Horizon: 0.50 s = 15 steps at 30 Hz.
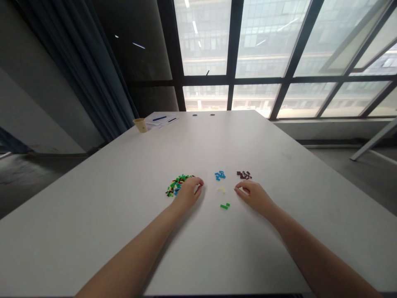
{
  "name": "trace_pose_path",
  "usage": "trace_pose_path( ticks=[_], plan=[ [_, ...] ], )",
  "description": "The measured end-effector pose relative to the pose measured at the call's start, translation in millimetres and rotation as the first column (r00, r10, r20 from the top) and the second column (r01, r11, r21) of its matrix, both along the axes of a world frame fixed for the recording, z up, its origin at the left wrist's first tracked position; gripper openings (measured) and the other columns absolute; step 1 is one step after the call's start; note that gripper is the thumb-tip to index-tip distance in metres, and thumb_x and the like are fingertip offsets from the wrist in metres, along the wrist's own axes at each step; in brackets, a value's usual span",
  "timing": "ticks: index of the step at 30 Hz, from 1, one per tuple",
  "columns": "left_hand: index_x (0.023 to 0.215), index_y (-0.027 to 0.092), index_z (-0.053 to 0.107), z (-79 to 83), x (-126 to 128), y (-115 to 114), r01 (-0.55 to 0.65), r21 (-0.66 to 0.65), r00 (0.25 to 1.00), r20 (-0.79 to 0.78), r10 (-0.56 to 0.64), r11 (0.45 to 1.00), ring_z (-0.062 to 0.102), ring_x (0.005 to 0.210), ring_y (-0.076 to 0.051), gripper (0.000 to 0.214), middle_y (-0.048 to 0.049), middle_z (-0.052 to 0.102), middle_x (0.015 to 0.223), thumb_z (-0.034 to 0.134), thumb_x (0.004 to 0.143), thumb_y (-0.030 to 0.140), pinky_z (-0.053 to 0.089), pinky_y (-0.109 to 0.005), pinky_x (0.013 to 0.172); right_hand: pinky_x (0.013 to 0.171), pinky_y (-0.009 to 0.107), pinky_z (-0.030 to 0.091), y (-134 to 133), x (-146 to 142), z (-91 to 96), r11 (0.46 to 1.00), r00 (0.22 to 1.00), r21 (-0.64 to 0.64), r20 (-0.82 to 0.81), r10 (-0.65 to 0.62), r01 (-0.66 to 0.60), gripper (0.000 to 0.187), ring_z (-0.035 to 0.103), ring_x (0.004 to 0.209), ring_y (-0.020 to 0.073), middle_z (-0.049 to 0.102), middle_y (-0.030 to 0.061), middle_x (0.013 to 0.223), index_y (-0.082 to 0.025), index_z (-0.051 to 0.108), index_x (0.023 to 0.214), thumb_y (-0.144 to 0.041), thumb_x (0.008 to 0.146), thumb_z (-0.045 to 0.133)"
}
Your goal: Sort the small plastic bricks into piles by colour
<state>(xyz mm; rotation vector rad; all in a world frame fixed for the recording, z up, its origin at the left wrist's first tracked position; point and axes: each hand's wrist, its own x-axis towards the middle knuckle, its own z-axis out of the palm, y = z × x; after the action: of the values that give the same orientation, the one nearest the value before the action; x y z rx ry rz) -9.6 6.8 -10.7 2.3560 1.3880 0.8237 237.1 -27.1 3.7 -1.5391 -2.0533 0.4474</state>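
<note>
My left hand is closed in a pinch at the right side of a mixed heap of small building bricks, partly covering it. A small dark brown brick shows at its fingertips. My right hand rests just below the dark brown bricks, thumb and forefinger pressed together; whatever they hold, if anything, is too small to make out. Between the hands lie a group of blue bricks, a few pale yellow bricks and, closest to me, green bricks.
The white table stretches away toward the large windows. At its far left stand a tan cup and sheets of paper with a blue pen on them. A blue curtain hangs beyond the left side.
</note>
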Motion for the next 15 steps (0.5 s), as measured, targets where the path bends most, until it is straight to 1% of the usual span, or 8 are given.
trace_pose_path(
  ticks=[4,6,8,11,15],
  plan=[
    [0.082,0.018,0.059,11.9,39.8,-13.4,0.098,-0.073,0.977,0.196,-0.082,0.992,0.055,0.081,-0.015,0.016,-0.0033,0.062,0.085,0.045,0.076,0.015,0.042,-0.028,0.076,0.058,0.023,0.037,-2.6,18.1,0.9,0.997,0.997,0.006,-0.007,0.076,-0.076,0.02,0.049,0.059,0.0116,0.06,0.0023,0.067,-0.019,0.065,0.076,-0.025,0.077,0.046],
    [0.084,0.019,0.06,15.9,51.4,-17.9,0.147,-0.112,0.953,0.283,-0.11,0.983,0.056,0.083,-0.014,0.016,-0.0037,0.063,0.087,0.045,0.078,0.019,0.043,-0.027,0.075,0.058,0.023,0.037,-4.1,20.5,1.6,0.994,0.994,-0.005,-0.011,0.113,-0.113,0.019,0.049,0.059,0.0111,0.06,0.0018,0.067,-0.019,0.065,0.076,-0.025,0.077,0.047],
    [0.088,0.019,0.061,18.0,55.3,-20.8,0.185,-0.142,0.928,0.35,-0.126,0.972,0.056,0.085,-0.014,0.017,-0.0042,0.063,0.089,0.046,0.08,0.023,0.043,-0.027,0.075,0.058,0.023,0.036,-5.6,18.3,2.3,0.99,0.99,-0.015,-0.021,0.142,-0.142,0.019,0.049,0.06,0.0111,0.06,0.0017,0.067,-0.02,0.065,0.077,-0.025,0.077,0.047],
    [0.097,0.019,0.058,18.8,54.2,-23.5,0.23,-0.185,0.889,0.439,-0.128,0.955,0.058,0.084,-0.014,0.021,-0.0049,0.064,0.089,0.048,0.08,0.026,0.043,-0.029,0.079,0.058,0.022,0.036,-7.3,13.3,3.5,0.986,0.986,-0.024,-0.029,0.165,-0.165,0.019,0.049,0.061,0.0111,0.06,0.0015,0.066,-0.02,0.065,0.076,-0.025,0.078,0.047],
    [0.099,0.019,0.055,18.8,53.4,-25.4,0.275,-0.236,0.844,0.523,-0.117,0.932,0.059,0.082,-0.015,0.022,-0.0058,0.064,0.089,0.048,0.08,0.027,0.044,-0.03,0.078,0.057,0.022,0.035,-8.4,12.1,5.0,0.985,0.986,-0.038,-0.024,0.167,-0.168,0.018,0.048,0.059,0.0107,0.059,0.001,0.065,-0.02,0.065,0.076,-0.024,0.078,0.047]
  ],
)
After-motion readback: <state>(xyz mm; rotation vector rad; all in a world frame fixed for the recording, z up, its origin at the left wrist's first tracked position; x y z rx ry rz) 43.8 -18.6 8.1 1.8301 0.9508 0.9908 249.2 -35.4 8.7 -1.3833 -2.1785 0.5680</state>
